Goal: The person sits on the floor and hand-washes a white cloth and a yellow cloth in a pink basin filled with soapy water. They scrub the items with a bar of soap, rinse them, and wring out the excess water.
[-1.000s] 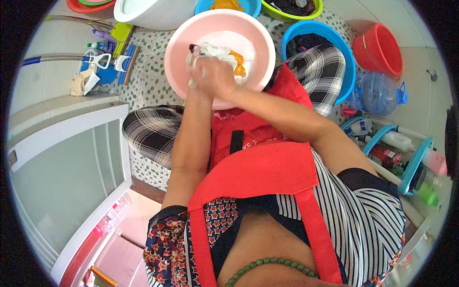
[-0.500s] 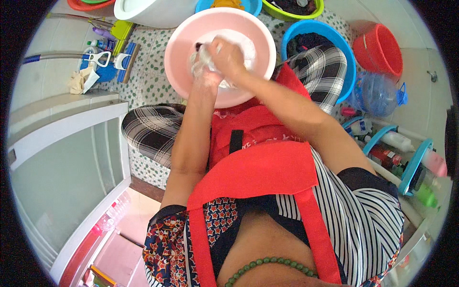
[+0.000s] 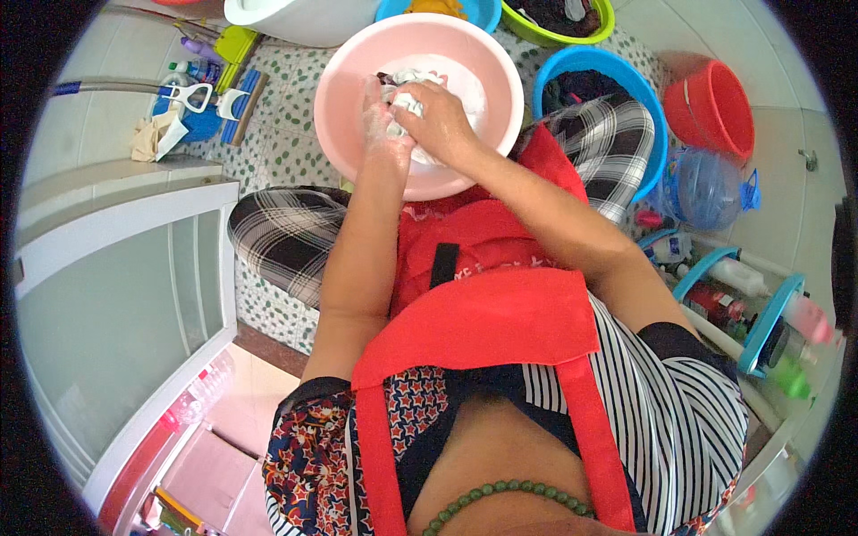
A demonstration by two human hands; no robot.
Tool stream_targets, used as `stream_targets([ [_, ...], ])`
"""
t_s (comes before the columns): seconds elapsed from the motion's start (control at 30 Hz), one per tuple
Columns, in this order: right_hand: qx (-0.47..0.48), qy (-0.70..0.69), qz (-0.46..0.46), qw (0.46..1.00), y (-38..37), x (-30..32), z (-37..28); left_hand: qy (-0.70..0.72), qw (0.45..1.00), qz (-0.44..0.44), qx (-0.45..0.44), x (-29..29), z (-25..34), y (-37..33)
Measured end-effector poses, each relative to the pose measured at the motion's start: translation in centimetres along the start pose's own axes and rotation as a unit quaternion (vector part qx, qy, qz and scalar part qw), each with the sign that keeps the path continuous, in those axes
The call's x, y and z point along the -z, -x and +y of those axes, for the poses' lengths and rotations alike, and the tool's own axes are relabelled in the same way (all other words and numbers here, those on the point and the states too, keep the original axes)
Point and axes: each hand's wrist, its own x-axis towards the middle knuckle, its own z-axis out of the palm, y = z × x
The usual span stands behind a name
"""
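Note:
A pink basin (image 3: 329,116) stands on the floor between my knees. Inside it lies a wet, bunched white cloth (image 3: 409,103) with a dark patch near its far left end. My right hand (image 3: 440,121) is closed around part of the cloth, knuckles upward. Pressed close beside it, my left hand (image 3: 380,125) is wet with suds and holds the same cloth from the left. Some of its fingers are hidden by the cloth and the right hand. More pale fabric or foam lies on the basin bottom beneath; I cannot tell which.
Blue (image 3: 539,85) and green (image 3: 559,39) basins with dark clothes stand at the far right. A red bucket (image 3: 710,107), a large water bottle (image 3: 702,188) and a bottle rack (image 3: 770,322) are on the right. Brushes and a broom (image 3: 234,58) lean left, above a white-framed door (image 3: 134,228).
My right hand has shifted slightly nearer and right, and its blur is gone. The cloth between both hands shows more clearly, with more of it spread beyond the fingers.

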Motion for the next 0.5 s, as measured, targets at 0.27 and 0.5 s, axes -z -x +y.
stream_targets([
  [0.27,0.223,0.174,-0.068,0.957,2.6,-0.9,-2.5,-0.222,0.956,-0.145,-0.128,8.3,-1.8,-4.1],
  [0.5,-0.115,0.023,0.051,0.992,-3.0,-0.9,2.5,0.031,0.995,-0.072,0.066,8.5,-1.2,-5.9],
])
